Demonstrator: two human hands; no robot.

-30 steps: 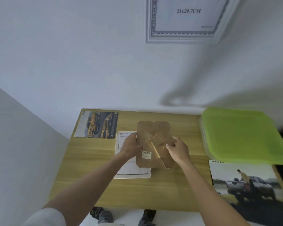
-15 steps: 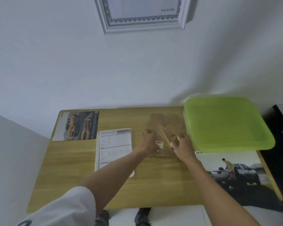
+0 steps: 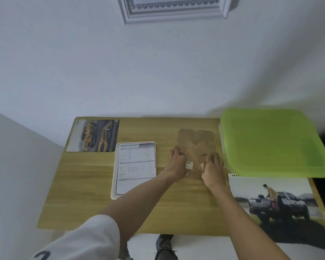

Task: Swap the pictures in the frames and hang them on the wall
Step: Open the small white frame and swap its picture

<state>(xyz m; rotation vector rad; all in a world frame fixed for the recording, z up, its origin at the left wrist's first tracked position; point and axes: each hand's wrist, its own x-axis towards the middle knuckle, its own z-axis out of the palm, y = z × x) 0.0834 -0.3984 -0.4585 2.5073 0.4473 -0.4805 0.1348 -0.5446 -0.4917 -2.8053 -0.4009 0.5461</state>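
Once lifted over the specification sheet [image 3: 134, 166], now laid flat on the bench [image 3: 86, 184] beside the green lid [image 3: 270, 141]: brown frame back [image 3: 196, 145], left hand [image 3: 176, 164] and right hand [image 3: 213, 168] gripping its near edge; ready for opening.

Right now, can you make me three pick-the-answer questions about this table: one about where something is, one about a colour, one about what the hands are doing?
1. Where is the yellow car picture?
A. far left corner of the table
B. under the lid
C. on the wall

2. What colour is the big lid?
A. red
B. green
C. blue

3. What are the left hand and right hand doing?
A. hanging loose
B. holding the brown backing board
C. lifting the lid

Answers: 1 A, it lies at the far left corner. 2 B, the lid is bright green. 3 B, both hands rest on the board's near part.
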